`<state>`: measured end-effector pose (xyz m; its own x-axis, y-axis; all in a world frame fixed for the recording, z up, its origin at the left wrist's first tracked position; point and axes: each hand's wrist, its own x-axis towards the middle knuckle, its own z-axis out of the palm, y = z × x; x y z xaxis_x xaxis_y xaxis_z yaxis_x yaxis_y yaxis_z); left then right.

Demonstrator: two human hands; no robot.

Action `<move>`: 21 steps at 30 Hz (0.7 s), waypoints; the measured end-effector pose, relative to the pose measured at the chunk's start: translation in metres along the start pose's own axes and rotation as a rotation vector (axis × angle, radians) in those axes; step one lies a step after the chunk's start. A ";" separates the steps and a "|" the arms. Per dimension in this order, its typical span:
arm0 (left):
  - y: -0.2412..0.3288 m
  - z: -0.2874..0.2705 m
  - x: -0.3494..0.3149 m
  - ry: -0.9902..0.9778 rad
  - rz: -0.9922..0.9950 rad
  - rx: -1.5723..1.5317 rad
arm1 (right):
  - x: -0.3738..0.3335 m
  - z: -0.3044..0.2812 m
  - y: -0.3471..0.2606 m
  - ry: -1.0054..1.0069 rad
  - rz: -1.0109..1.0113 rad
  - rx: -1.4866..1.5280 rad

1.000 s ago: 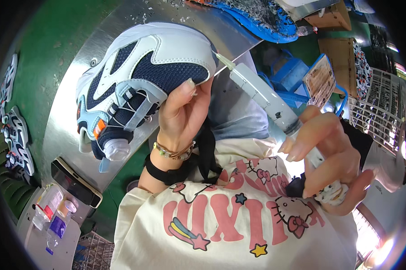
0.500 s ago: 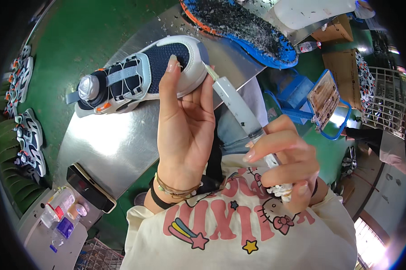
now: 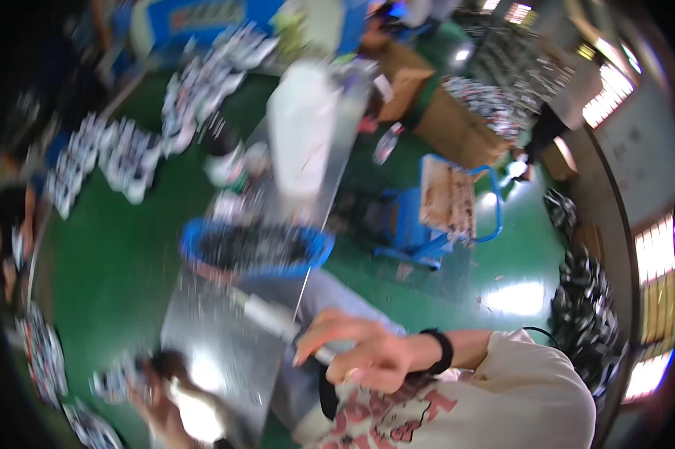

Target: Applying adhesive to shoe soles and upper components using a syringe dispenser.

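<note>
The picture is smeared by motion. My right hand [image 3: 363,355], with a black band on its wrist, grips a long white syringe-like applicator [image 3: 270,316] that points up and left over the shiny metal table [image 3: 218,340]. My left hand [image 3: 154,404] is low at the left and badly blurred. It seems to hold a white and dark sneaker [image 3: 117,380] by the table's near corner. A blue tray [image 3: 311,254] of dark pieces sits on the table just beyond the applicator's tip.
Rows of sneakers [image 3: 132,153] lie on the green floor at the left. A blue cart [image 3: 446,209] stands right of the table, with cardboard boxes [image 3: 446,123] behind it. A white bulky thing [image 3: 304,138] sits at the table's far end. Another person [image 3: 547,127] stands far right.
The view has swung up and away, so the far room now shows. My left hand and the sneaker have dropped from the centre to the lower left. My right hand still grips the applicator.
</note>
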<state>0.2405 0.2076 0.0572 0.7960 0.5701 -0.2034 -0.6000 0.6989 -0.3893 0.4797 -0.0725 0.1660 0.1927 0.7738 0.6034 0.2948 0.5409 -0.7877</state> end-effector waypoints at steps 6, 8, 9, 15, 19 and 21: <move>0.097 0.019 0.078 -0.102 -0.025 0.598 | -0.014 0.008 0.011 0.020 0.094 0.018; 0.183 0.026 0.041 -0.101 0.093 0.802 | -0.012 0.008 0.018 0.035 0.086 0.087; 0.198 0.025 0.024 -0.083 0.164 0.894 | -0.012 0.005 0.023 0.037 0.124 0.077; 0.125 0.069 0.032 0.168 0.633 1.395 | 0.009 -0.014 0.050 -0.030 0.197 0.045; 0.085 0.085 0.159 0.314 0.277 1.465 | 0.018 -0.031 0.075 -0.025 0.224 0.133; 0.058 0.076 0.236 0.303 0.132 1.532 | 0.016 -0.047 0.079 0.029 0.296 0.151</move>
<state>0.3879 0.4151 0.0546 0.6065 0.6870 -0.4003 -0.0213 0.5173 0.8555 0.5501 -0.0330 0.1189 0.2765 0.8960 0.3475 0.0810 0.3386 -0.9374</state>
